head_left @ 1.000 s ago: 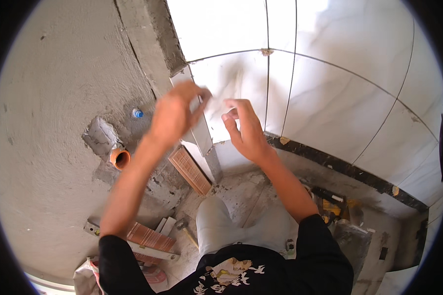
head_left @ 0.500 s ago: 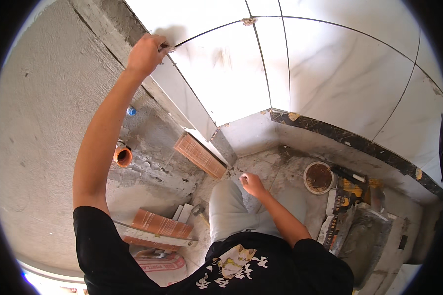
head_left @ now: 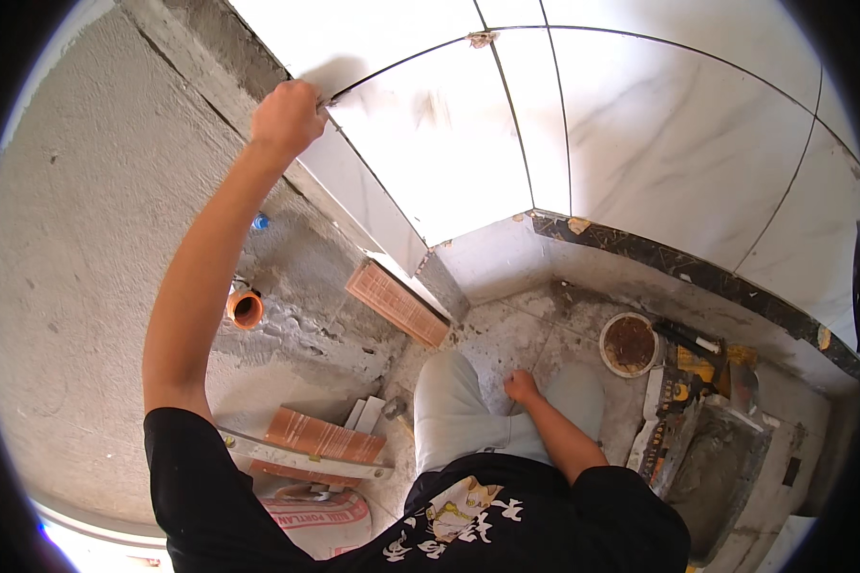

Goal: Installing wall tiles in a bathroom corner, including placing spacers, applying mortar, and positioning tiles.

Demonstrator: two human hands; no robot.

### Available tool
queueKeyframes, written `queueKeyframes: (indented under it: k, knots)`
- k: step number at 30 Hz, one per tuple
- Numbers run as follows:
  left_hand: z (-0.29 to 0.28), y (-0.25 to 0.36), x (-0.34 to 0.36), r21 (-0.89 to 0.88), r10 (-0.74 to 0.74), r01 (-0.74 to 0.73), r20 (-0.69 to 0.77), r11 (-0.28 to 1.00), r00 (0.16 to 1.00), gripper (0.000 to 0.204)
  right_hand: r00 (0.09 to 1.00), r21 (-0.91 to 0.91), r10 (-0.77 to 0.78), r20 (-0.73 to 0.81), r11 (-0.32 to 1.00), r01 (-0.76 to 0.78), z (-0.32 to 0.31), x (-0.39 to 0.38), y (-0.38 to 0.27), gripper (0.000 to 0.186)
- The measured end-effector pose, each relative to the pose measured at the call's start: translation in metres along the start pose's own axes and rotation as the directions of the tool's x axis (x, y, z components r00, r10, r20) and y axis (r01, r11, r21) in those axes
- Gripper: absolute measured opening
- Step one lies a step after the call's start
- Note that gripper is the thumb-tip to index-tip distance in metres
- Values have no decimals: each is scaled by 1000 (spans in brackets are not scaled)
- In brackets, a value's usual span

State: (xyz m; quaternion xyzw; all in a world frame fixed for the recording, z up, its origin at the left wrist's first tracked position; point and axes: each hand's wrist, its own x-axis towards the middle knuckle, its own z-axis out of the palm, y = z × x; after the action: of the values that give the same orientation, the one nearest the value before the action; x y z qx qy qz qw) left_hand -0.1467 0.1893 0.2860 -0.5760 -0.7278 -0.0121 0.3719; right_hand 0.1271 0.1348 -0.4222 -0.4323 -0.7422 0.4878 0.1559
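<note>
My left hand (head_left: 290,113) is closed at the edge of the white wall tiles (head_left: 420,124), where a dark joint meets the corner. Its fingers press there, and whatever they pinch is hidden behind them. Just below it runs a narrow pale edge tile (head_left: 354,181) along the corner of the rough grey wall (head_left: 86,248). Over my lap, between the knees, my right hand (head_left: 521,386) hangs with curled fingers, touching no wall or tool. I cannot make out whether something small is inside it.
An orange pipe opening (head_left: 246,309) and a blue cap (head_left: 260,222) stick out of the left wall. Low on the left are a level (head_left: 306,456), a hammer (head_left: 395,409) and a cement bag (head_left: 325,520). A round bucket (head_left: 631,345) and a mortar trough (head_left: 721,477) stand right.
My right hand has drawn back from beside the left knee to between my thighs. My left hand stays at the tile corner, turned slightly, its fingers now more hidden.
</note>
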Motion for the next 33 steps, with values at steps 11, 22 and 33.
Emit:
queueKeyframes:
  k: [11,22,33]
  knots:
    - [9,4,1,123,98,-88,-84,988,992,9,949,141,243,200,952,-273,-15,-5,-18,16]
    - [2,7,3,111,33,-35,14,993,999,9,950,124,229,210,958,-259,-8,0,-7,17]
    - [14,2,0,110,155,-146,-78,983,985,10,940,146,244,239,948,-283,-10,-4,-14,18]
